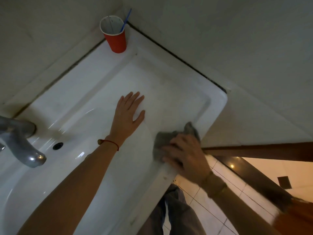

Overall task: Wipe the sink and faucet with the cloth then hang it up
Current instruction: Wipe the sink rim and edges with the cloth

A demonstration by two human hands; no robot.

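Note:
A white ceramic sink fills the view, its flat shelf running toward the wall corner. A grey metal faucet stands at the left over the basin. My left hand lies flat and open on the shelf, palm down, holding nothing. My right hand presses a grey cloth against the sink's front edge near its right corner; the hand is blurred and covers much of the cloth.
A red cup with a blue-handled item stands in the far corner of the shelf. An overflow hole shows beside the faucet. Tiled walls close in behind. A wooden door frame and floor tiles lie at the right.

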